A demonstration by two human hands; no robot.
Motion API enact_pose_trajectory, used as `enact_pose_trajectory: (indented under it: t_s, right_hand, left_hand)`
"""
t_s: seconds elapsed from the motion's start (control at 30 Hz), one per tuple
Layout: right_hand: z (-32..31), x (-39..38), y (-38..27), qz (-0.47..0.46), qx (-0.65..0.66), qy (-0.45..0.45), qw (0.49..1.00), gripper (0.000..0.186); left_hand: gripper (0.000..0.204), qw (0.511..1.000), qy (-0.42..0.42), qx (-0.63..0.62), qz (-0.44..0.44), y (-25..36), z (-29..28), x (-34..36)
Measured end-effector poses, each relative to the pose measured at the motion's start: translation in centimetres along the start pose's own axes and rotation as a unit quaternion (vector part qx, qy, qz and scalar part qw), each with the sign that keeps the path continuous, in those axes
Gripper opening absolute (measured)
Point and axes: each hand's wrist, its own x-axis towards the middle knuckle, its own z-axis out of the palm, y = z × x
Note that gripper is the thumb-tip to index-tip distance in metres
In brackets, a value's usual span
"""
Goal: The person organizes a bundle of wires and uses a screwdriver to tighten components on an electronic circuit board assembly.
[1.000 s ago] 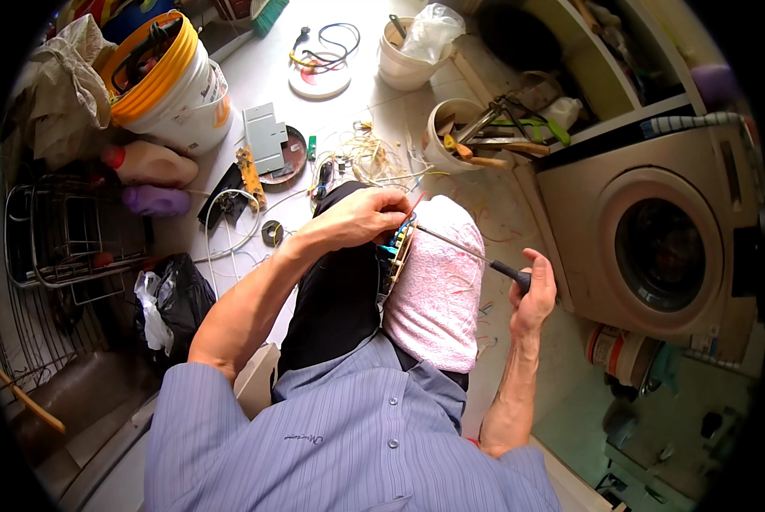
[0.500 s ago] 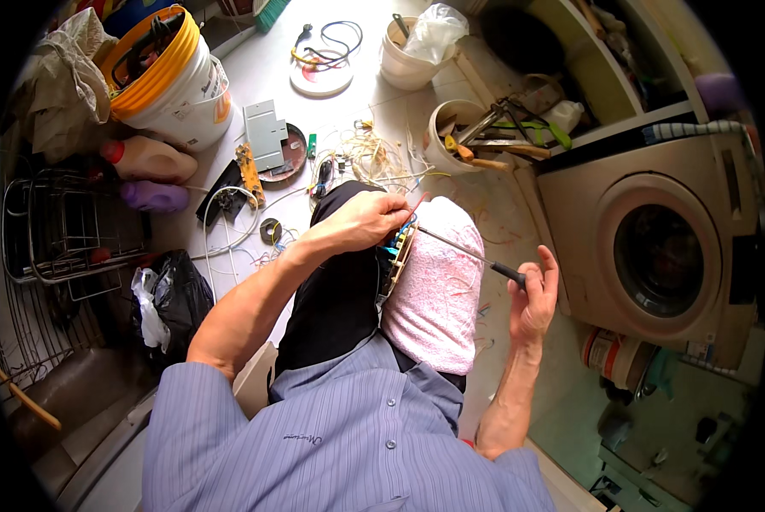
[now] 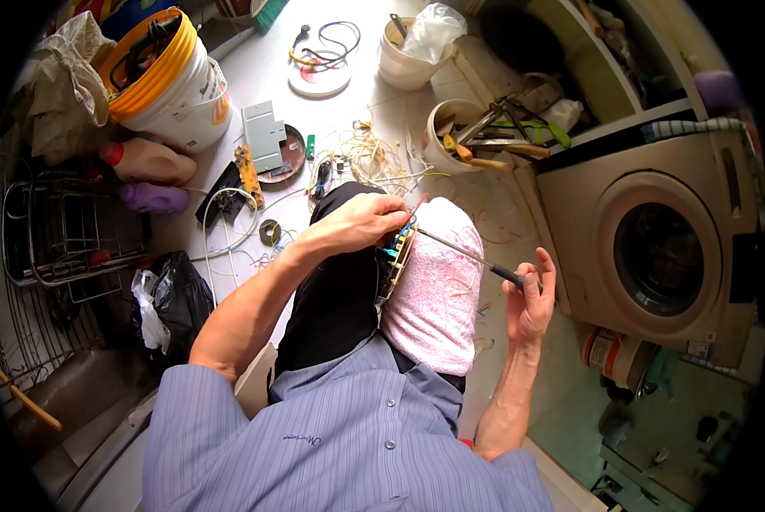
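The board (image 3: pixel 395 266) is between the two thighs, in a tilted position, just beside the pink towel (image 3: pixel 434 299) which covers the right thigh. The left hand (image 3: pixel 364 222) is at the upper end of the board, with its fingers bent and close together; what exactly they pinch, one cannot tell. A red wire (image 3: pixel 417 205) rises beside these fingers. The right hand (image 3: pixel 530 299) grips the screwdriver (image 3: pixel 500 271) by its black handle, between thumb and bent fingers, while the index finger is raised. The shaft points to the upper end of the board, but whether the tip touches it is too small to see. On the floor ahead lie tangled wires (image 3: pixel 372 158).
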Motion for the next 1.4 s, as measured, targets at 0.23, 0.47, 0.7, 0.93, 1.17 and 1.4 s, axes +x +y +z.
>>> enact_pose_trajectory:
  t_s: [0.23, 0.47, 0.7, 0.93, 1.17, 1.4]
  right_hand:
    - [-1.9, 0.8, 0.5, 0.036, -0.157, 0.038, 0.986, 0.029]
    - [-1.4, 0.5, 0.4, -0.011, -0.009, -0.019, 1.000, 0.040]
    - [-3.7, 1.2, 0.5, 0.060, -0.168, -0.011, 0.984, 0.042]
    - [0.0, 0.6, 0.9, -0.032, 0.011, 0.048, 0.998, 0.038]
    - [-2.4, 0.8, 0.2, 0.016, -0.096, 0.010, 0.995, 0.038]
    - [-1.9, 0.8, 0.1, 0.027, -0.084, -0.014, 0.996, 0.046]
  left_hand:
    - [0.022, 1.000, 0.009, 0.002, -0.004, 0.3, 0.2, -0.2]
    - [0.026, 1.000, 0.021, -0.021, 0.003, 0.0, 0.4, -0.1]
    - [0.027, 1.000, 0.017, -0.008, 0.009, 0.5, 0.3, -0.4]
    - [0.028, 0.998, 0.024, -0.043, 0.035, 0.4, 0.5, -0.5]
    - [0.028, 0.999, -0.003, 0.038, -0.002, 0.9, 0.0, -0.1]
    - [0.029, 0.999, 0.027, -0.039, 0.015, 0.7, 0.3, -0.5]
